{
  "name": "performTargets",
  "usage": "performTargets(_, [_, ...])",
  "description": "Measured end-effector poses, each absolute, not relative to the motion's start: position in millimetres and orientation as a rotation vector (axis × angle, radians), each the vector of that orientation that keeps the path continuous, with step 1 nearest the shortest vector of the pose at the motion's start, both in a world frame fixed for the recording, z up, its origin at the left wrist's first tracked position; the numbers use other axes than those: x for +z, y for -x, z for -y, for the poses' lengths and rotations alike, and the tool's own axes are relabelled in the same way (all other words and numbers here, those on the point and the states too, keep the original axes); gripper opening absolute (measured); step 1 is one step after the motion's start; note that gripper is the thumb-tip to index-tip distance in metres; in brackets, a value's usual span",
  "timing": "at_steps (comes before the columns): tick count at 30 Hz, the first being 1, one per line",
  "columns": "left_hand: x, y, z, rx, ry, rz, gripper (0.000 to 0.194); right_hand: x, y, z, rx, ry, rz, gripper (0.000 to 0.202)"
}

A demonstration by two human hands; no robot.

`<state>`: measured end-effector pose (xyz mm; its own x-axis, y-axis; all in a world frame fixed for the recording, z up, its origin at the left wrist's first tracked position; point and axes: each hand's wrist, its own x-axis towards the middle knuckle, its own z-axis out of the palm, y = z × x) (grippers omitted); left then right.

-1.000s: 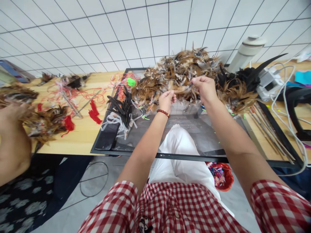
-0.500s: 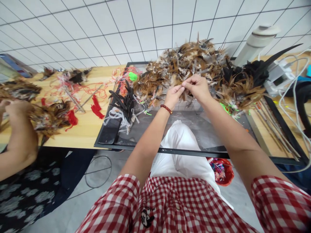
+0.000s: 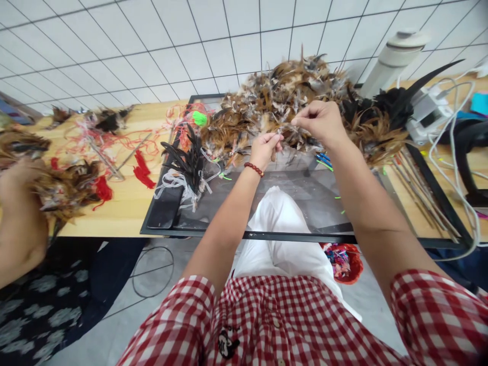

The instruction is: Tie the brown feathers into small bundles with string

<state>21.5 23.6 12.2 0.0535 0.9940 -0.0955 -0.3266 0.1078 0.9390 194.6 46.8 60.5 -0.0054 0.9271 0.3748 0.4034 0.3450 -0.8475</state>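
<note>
The wooden surface (image 3: 125, 223) runs beneath the feather pile (image 3: 282, 96) and out to both sides of it. Between them lies a clear panel with a black frame (image 3: 305, 237), its bare part on the near side of the pile. The pile itself, mostly brown with white tufts, is the thing being worked on. A pale bottle (image 3: 392, 66) stands behind its right end. At its near edge are the hands: the left hand (image 3: 264, 147) has its fingers drawn narrowly together, and the right hand (image 3: 320, 122), just right of it, pinches thumb to finger. What either holds is too fine to tell. Left of the pile are a bunch of black feathers (image 3: 192, 157), a phone (image 3: 164, 208) and, smallest, a bright green clump (image 3: 199, 118). The step in hand looks like fingertip work on a small piece; the next move probably calls for a light, precise pinch.
</note>
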Motion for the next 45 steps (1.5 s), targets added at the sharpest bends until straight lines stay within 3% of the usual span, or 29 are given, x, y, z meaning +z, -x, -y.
performTargets(6, [8,-22,-23,1.275,-1.006,-0.947,0.026,54,-173,-39,0.71,1.259,1.803,0.014])
performTargets(12, [7,-18,-27,1.31,-0.949,-0.944,0.02,57,-188,-44,0.54,1.303,1.714,0.016])
performTargets(15, [6,-17,-33,1.383,-0.788,-0.97,0.019,64,-204,-43,0.752,1.283,1.976,0.012])
performTargets(19, [3,-17,-38,1.43,-0.659,-0.976,0.02,55,-205,-44,0.958,1.382,2.38,0.031])
performTargets(24, [2,-16,-38,1.43,-0.67,-0.953,0.019,33,-186,-47,0.863,1.294,2.466,0.023])
performTargets(28, [3,-17,-37,1.405,-0.683,-0.979,0.02,44,-180,-40,0.7,1.302,2.661,0.016])
performTargets(31, [3,-18,-35,1.365,-0.715,-0.979,0.016,59,-181,-34,0.925,1.251,2.544,0.016])
performTargets(35, [2,-22,-31,1.314,-0.765,-0.931,0.014,57,-176,-36,1.227,1.022,1.968,0.028])
performTargets(38, [2,-24,-28,1.295,-0.742,-0.904,0.014,44,-167,-39,1.209,0.977,1.651,0.036])
performTargets(45, [8,-26,-26,1.267,-0.696,-0.929,0.016,37,-161,-37,1.003,0.972,1.655,0.028])
